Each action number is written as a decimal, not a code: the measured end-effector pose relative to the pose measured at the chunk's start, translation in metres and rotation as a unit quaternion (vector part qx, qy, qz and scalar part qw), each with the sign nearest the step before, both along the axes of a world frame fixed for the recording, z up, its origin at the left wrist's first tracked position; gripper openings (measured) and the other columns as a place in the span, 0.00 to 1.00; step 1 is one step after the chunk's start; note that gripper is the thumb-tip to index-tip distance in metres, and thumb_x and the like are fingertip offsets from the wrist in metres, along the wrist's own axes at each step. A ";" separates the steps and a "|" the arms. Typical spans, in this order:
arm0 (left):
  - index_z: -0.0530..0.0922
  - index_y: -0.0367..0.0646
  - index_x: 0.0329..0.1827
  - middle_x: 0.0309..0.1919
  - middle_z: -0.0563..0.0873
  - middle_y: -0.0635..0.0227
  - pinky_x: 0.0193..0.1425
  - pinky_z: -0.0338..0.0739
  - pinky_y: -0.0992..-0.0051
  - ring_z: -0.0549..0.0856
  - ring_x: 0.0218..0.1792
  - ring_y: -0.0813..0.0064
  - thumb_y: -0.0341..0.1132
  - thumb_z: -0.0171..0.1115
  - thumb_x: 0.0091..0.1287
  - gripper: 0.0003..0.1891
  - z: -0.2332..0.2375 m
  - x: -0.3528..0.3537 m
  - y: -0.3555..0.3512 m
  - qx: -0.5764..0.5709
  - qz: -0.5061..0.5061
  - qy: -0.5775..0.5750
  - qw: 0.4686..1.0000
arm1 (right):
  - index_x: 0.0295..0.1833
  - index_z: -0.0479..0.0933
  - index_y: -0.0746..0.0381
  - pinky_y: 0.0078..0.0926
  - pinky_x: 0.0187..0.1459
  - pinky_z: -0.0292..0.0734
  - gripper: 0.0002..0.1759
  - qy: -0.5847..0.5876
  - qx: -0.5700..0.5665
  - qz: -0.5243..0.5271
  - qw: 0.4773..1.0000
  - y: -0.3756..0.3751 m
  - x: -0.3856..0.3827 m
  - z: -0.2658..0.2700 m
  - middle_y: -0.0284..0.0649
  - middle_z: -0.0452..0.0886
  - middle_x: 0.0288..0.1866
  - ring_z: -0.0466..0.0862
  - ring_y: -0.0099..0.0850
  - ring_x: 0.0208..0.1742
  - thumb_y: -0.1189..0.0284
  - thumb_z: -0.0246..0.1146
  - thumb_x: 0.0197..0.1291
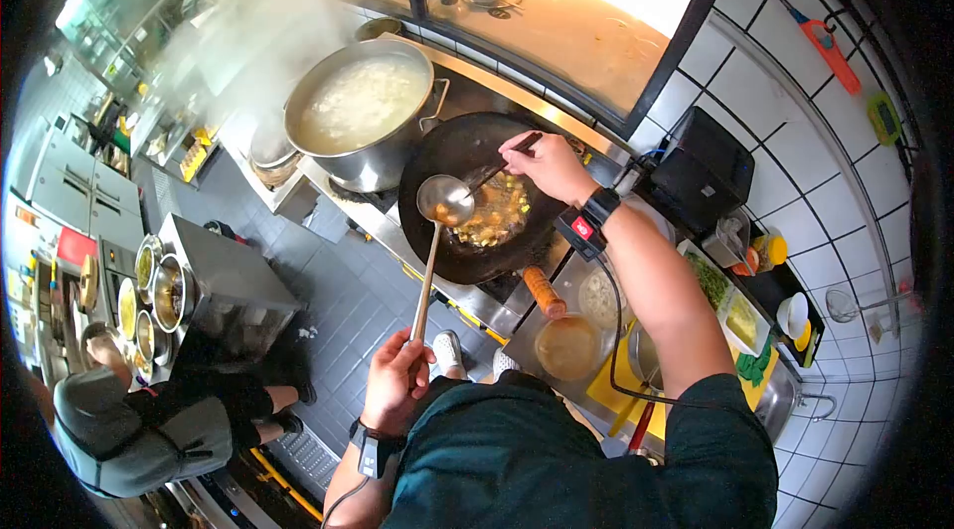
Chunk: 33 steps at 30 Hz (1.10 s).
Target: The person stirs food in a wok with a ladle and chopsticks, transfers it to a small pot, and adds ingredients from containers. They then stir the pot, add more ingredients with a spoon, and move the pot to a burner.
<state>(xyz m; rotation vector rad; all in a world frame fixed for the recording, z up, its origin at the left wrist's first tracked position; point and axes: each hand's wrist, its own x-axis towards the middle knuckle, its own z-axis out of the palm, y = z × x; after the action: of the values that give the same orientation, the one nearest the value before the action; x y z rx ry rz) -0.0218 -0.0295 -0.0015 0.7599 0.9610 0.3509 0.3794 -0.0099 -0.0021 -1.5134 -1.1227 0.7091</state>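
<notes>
My left hand (396,382) grips the end of a long wooden-handled ladle (443,199). Its metal bowl rests at the near edge of a black wok (437,156) and holds some sauce and food. My right hand (549,165) reaches over the wok's far side, holding dark chopsticks (502,161) whose tips point into the chunks of food (497,214) in brown sauce. Both wrists wear black bands.
A large steel pot (363,110) of steaming pale liquid stands left of the wok. The wok's orange handle (544,292) points toward a bowl of brown sauce (568,345). Trays of greens (712,281) sit right. Another person (129,422) stands lower left beside round metal containers (159,293).
</notes>
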 end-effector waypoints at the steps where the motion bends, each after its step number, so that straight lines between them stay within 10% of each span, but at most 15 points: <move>1: 0.67 0.33 0.65 0.30 0.83 0.62 0.14 0.64 0.82 0.73 0.17 0.82 0.31 0.54 0.76 0.18 -0.001 -0.001 0.001 -0.020 0.010 -0.028 0.999 | 0.44 0.86 0.64 0.28 0.42 0.83 0.10 -0.099 -0.017 -0.034 0.994 0.002 0.008 -0.004 0.44 0.88 0.35 0.89 0.34 0.36 0.68 0.66 0.65; 17: 0.66 0.31 0.68 0.30 0.82 0.63 0.12 0.65 0.82 0.75 0.15 0.82 0.30 0.54 0.76 0.21 0.014 -0.012 -0.005 0.028 0.017 0.024 0.999 | 0.42 0.85 0.62 0.37 0.40 0.80 0.11 -0.162 -0.063 -0.138 0.975 0.006 0.014 -0.071 0.51 0.85 0.36 0.86 0.48 0.37 0.65 0.68 0.61; 22: 0.67 0.32 0.66 0.30 0.82 0.64 0.14 0.64 0.82 0.74 0.16 0.83 0.31 0.53 0.76 0.19 0.005 -0.004 -0.002 0.030 0.007 0.032 0.999 | 0.46 0.85 0.65 0.22 0.38 0.82 0.09 0.019 0.020 -0.081 0.996 0.002 0.004 -0.037 0.38 0.88 0.32 0.87 0.22 0.34 0.72 0.65 0.67; 27: 0.70 0.34 0.63 0.29 0.82 0.64 0.14 0.62 0.83 0.73 0.16 0.82 0.32 0.53 0.76 0.16 -0.010 0.006 0.003 -0.024 0.019 -0.006 1.000 | 0.47 0.86 0.64 0.21 0.36 0.80 0.09 -0.018 0.001 -0.014 1.000 -0.008 0.007 0.001 0.40 0.88 0.31 0.85 0.22 0.30 0.71 0.66 0.66; 29: 0.70 0.34 0.63 0.30 0.82 0.64 0.14 0.62 0.82 0.73 0.16 0.81 0.32 0.53 0.76 0.16 -0.012 0.006 0.002 -0.022 0.011 -0.018 1.000 | 0.46 0.87 0.62 0.20 0.36 0.79 0.09 -0.231 -0.133 -0.026 0.963 -0.016 0.016 0.013 0.43 0.89 0.33 0.85 0.25 0.27 0.70 0.67 0.63; 33: 0.70 0.34 0.63 0.30 0.82 0.63 0.14 0.62 0.82 0.73 0.16 0.81 0.31 0.52 0.77 0.16 -0.007 0.002 0.000 -0.026 0.014 -0.025 0.999 | 0.46 0.87 0.61 0.29 0.41 0.80 0.09 -0.177 -0.090 0.030 0.980 -0.015 0.032 -0.040 0.48 0.88 0.38 0.87 0.33 0.34 0.71 0.68 0.61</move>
<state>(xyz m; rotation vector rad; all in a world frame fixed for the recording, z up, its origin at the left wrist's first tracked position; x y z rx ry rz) -0.0196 -0.0299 -0.0085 0.6879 0.9313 0.3672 0.4116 -0.0245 -0.0419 -1.8145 -1.4049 0.6088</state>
